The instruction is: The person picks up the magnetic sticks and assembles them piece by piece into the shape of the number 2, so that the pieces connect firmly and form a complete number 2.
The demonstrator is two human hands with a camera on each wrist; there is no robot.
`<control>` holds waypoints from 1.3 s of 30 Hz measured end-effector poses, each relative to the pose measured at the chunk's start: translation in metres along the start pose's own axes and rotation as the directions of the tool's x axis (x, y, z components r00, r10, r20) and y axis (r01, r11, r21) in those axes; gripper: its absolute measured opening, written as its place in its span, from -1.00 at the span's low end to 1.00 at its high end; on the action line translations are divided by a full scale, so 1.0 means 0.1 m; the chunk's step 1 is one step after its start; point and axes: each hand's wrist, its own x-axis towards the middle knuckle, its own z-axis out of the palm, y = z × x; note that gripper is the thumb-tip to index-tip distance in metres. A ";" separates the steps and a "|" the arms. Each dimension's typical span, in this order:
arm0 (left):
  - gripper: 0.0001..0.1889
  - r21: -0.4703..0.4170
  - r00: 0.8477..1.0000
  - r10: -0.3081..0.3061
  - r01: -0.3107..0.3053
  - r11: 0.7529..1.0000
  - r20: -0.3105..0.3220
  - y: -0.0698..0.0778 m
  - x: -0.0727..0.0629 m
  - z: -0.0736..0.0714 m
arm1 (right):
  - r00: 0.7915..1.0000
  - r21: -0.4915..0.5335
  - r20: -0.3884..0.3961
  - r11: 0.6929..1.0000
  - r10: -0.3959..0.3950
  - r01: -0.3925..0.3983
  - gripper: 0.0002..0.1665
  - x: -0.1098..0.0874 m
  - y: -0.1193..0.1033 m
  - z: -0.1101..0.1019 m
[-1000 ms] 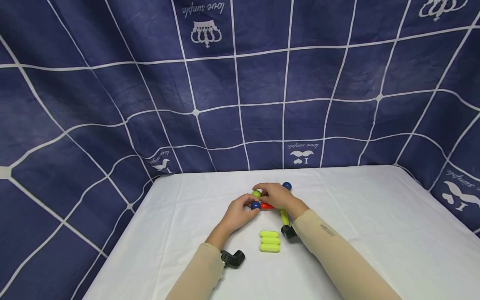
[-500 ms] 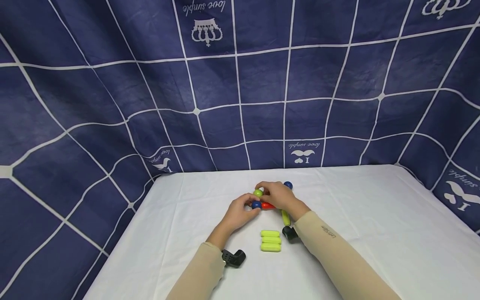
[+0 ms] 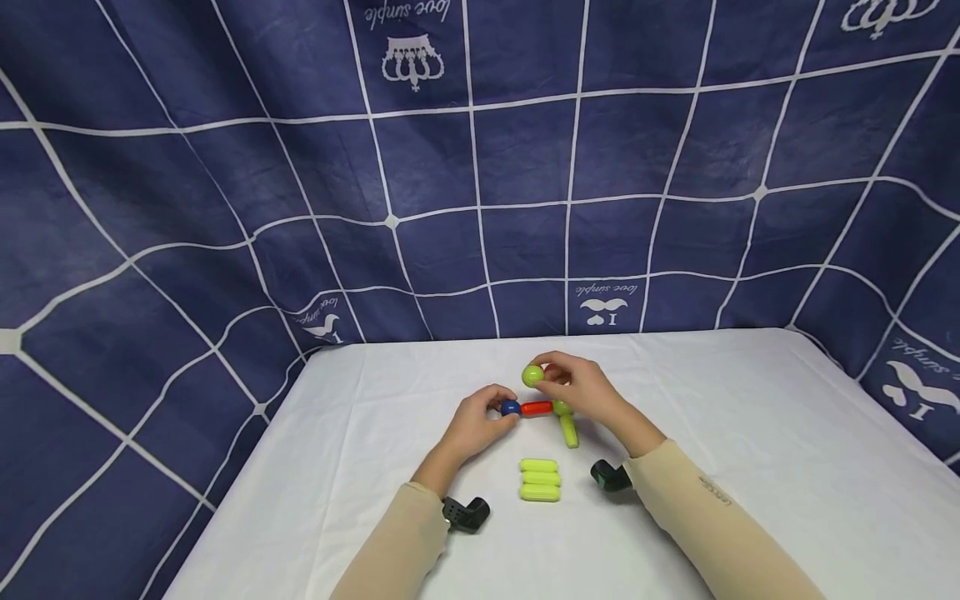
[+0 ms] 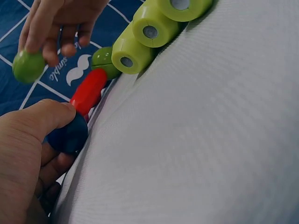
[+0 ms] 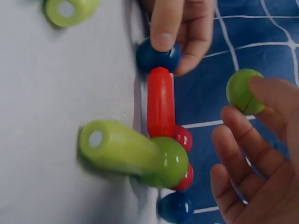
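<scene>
My left hand (image 3: 474, 425) pinches a blue ball (image 3: 510, 407) between thumb and fingers. A red rod (image 5: 160, 100) runs from that ball to a green ball (image 5: 166, 161), to which a yellow-green rod (image 5: 117, 144) is joined. Between the thumb and index finger of my right hand (image 3: 581, 383) is a loose green ball (image 5: 245, 92), held apart from the joined pieces; its other fingers are loosely bent. In the right wrist view, two red balls (image 5: 183, 137) show partly behind the joined green ball.
Three yellow-green rods (image 3: 540, 480) lie side by side on the white tablecloth (image 3: 405, 392), nearer me than the joined pieces. Another blue ball (image 5: 176, 207) lies beyond them in the right wrist view. A blue checked curtain (image 3: 525, 167) hangs behind the table.
My right hand has moved right with the green ball, away from the blue ball, uncovering more of the red rod and joined green ball. My left hand has kept its place.
</scene>
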 end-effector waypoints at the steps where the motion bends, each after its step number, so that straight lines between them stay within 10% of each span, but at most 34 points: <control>1: -0.71 0.000 1.000 -0.003 0.003 1.000 -0.001 0.00 0.00 0.00 | 1.000 0.023 -0.003 1.000 0.009 -0.009 -0.63 -0.05 0.01 -0.03; 16: -0.70 0.014 1.000 -0.021 0.021 1.000 -0.023 -0.02 0.01 0.00 | 0.995 0.170 0.094 0.985 -0.022 0.005 -0.64 -0.69 0.29 -0.18; 24: -0.64 0.000 1.000 -0.009 0.009 1.000 -0.023 0.00 0.02 -0.02 | 0.973 0.189 0.219 0.982 -0.068 0.026 -0.67 -0.75 0.42 -0.11; 39: -0.63 0.052 0.994 0.043 -0.049 0.997 0.099 0.33 0.14 -0.05 | 0.979 0.205 0.194 0.978 -0.069 0.029 -0.66 -0.86 0.52 0.00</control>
